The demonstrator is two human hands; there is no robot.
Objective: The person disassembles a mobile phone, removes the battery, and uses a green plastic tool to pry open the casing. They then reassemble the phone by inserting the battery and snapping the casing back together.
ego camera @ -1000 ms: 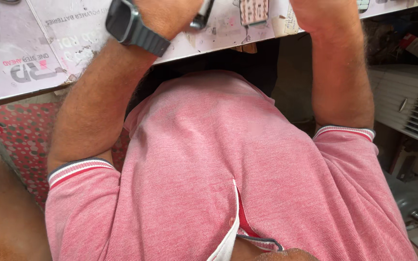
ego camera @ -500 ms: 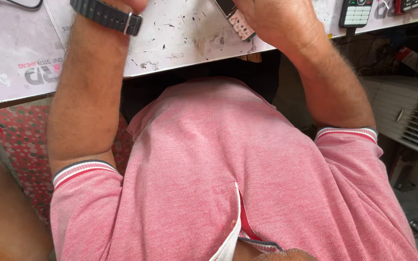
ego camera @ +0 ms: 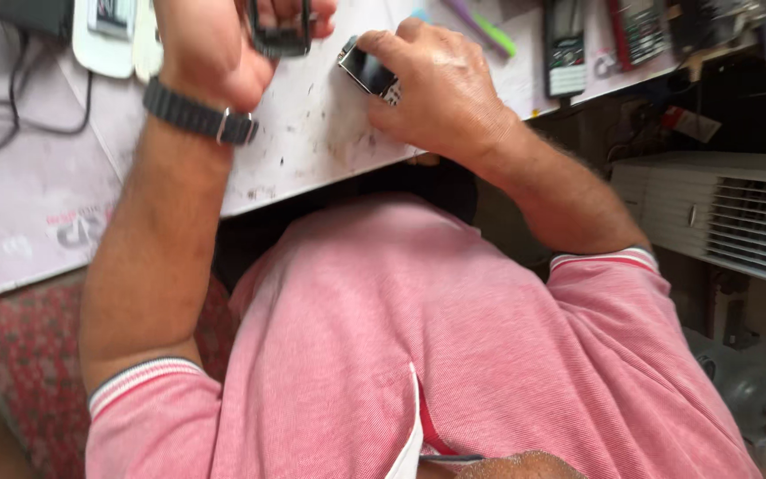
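Observation:
My left hand (ego camera: 214, 44), with a black wristwatch (ego camera: 197, 115) on the wrist, is raised over the white worktable (ego camera: 312, 151) and grips a thin black rectangular frame (ego camera: 278, 40). Just right of it, my right hand (ego camera: 441, 89) rests on the table near its front edge. Its fingers pinch a small dark device with a shiny screen (ego camera: 367, 71), tilted against the tabletop. The two hands are close together but apart. My pink shirt fills the lower part of the view.
Two dark phones (ego camera: 565, 44) (ego camera: 636, 31) and a green pen (ego camera: 489, 31) lie at the table's far right. A white gadget (ego camera: 113, 31) and black cables (ego camera: 11, 106) sit at the far left. A white louvred appliance (ego camera: 720, 213) stands on the right, and a red rug (ego camera: 19, 355) lies below left.
The view has tipped up over the table, so both hands now show in full. The left hand now holds the black frame and the right hand pinches the small device.

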